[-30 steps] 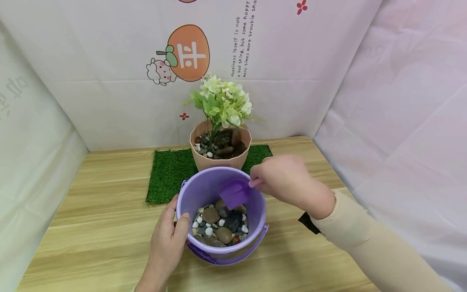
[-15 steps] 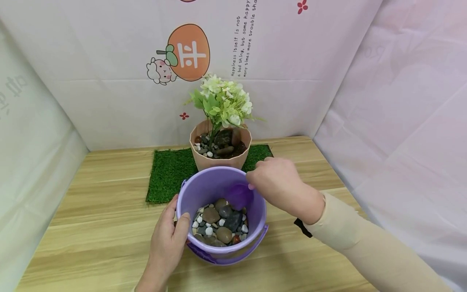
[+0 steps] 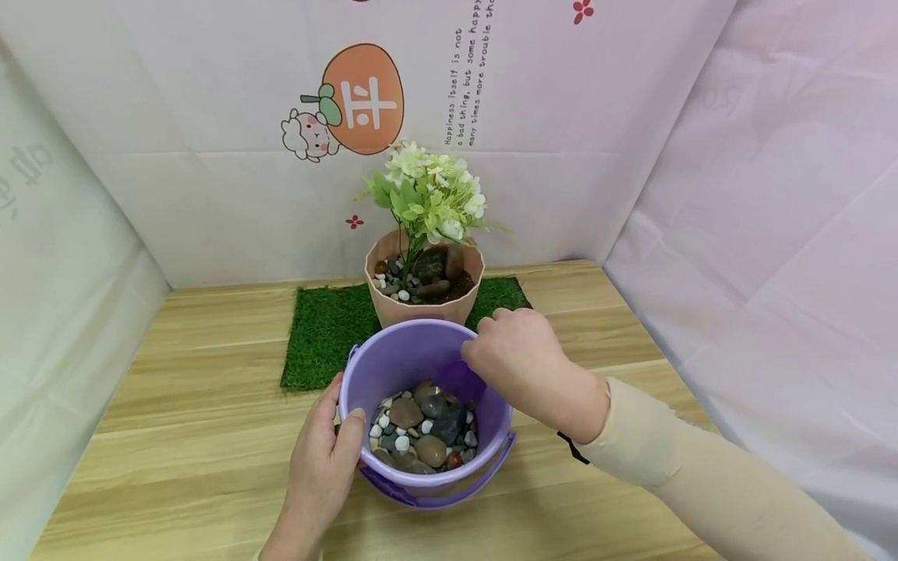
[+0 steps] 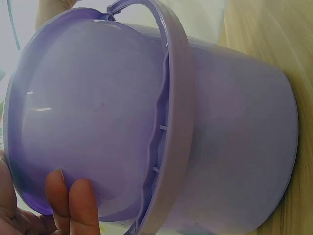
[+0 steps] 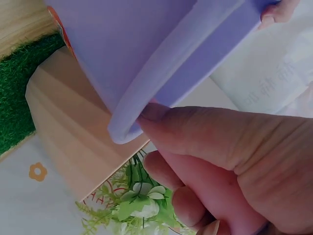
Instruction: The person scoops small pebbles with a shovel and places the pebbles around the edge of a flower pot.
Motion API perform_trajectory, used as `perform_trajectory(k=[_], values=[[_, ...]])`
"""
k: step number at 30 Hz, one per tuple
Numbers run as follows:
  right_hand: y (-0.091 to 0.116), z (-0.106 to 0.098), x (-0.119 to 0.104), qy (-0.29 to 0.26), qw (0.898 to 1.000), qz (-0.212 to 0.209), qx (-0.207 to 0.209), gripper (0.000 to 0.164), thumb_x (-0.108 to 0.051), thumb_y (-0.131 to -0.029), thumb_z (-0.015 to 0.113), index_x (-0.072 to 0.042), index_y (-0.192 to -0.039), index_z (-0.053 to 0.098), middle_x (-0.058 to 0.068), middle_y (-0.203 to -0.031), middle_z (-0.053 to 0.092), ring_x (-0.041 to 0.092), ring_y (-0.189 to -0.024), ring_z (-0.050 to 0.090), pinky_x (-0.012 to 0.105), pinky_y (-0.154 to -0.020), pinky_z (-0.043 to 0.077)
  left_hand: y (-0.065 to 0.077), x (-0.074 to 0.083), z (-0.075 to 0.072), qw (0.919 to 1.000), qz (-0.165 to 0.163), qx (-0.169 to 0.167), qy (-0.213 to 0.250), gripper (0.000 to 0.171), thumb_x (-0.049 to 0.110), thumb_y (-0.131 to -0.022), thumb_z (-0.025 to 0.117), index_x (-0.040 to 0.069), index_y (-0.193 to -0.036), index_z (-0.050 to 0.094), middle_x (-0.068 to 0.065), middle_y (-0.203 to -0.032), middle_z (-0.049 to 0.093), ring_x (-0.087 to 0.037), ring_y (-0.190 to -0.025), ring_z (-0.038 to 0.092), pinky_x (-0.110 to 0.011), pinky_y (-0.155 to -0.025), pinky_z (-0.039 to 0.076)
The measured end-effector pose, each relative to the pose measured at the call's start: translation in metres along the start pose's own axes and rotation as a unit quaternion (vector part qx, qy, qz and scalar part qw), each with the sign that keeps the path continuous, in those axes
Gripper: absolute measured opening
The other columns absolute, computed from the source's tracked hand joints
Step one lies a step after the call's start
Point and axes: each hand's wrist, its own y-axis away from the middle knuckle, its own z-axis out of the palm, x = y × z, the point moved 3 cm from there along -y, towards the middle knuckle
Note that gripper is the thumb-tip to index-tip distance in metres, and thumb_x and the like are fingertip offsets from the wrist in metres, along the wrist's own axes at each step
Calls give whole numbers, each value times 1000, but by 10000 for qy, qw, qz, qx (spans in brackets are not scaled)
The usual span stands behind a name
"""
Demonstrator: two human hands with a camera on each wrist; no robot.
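Note:
In the head view a purple bucket [image 3: 382, 362] stands on the table, its bottom covered with pebbles and larger stones [image 3: 431, 450]. My left hand [image 3: 326, 456] grips its left rim, thumb over the edge and fingers outside. At the far right rim, my right hand [image 3: 522, 366] holds a toy shovel by its pink handle [image 5: 208, 183]. The purple shovel blade [image 3: 461, 380] dips inside the bucket, partly covered by that hand. The bucket's handle [image 4: 178, 112] hangs down along the near side.
Right behind the bucket, a peach flowerpot [image 3: 424, 313] with pebbles and white-green flowers [image 3: 438, 199] stands on a green grass mat [image 3: 326, 339]. Pale printed cloth [image 3: 547, 210] walls off the back and both sides of the wooden table [image 3: 203, 436].
My right hand has moved left and slightly down over the bucket rim, taking the shovel deeper behind it. The left hand and the bucket have stayed put.

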Motion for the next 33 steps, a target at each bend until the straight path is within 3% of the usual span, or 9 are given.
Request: perform_trajectory(k=[5,13,19,25,30,33], values=[[0,-1,-1,9,10000,-67,41,34,-8,-80,83,-27,-60,64,-1,-61,57,20,-56,53,34,-40,42,0,0,0,10000,-14,5,-22,52,18,-107,50,2,-157,44,-16,-167,36,-36,-152,38,-45,-119,41],[-5,-2,-9,29,9987,-277,-426,30,-10,-84,82,-27,-63,68,-1,-64,61,20,-59,56,32,-42,44,-1,2,0,10000,-48,0,-83,53,17,-107,50,1,-157,43,-16,-166,37,-36,-152,38,-47,-121,40],[-8,-2,-11,69,9992,-256,-312,38,-8,-83,82,-28,-57,62,-2,-61,59,18,-56,55,31,-40,43,0,2,-1,9999,-91,17,-132,53,18,-107,50,1,-157,43,-15,-166,38,-35,-151,39,-47,-121,40],[-9,6,-13,-99,9973,-274,-673,47,-8,-87,77,-28,-53,52,-6,-55,51,15,-53,50,30,-39,43,0,1,-1,9999,-114,11,-99,53,18,-107,51,1,-157,43,-15,-166,37,-36,-151,40,-45,-118,44],[-9,11,-5,-441,9956,-137,-820,53,-10,-88,78,-27,-53,40,-8,-54,43,12,-52,42,29,-40,37,0,1,-1,9999,-126,-19,-30,52,20,-108,50,3,-157,44,-14,-167,36,-36,-152,37,-49,-122,39],[-9,9,1,-601,9939,-88,-920,51,-18,-88,80,-26,-56,42,-8,-57,44,11,-54,39,29,-40,35,0,1,-1,9999,-124,-6,-36,52,19,-107,50,3,-157,44,-14,-167,36,-36,-153,36,-52,-125,35]])
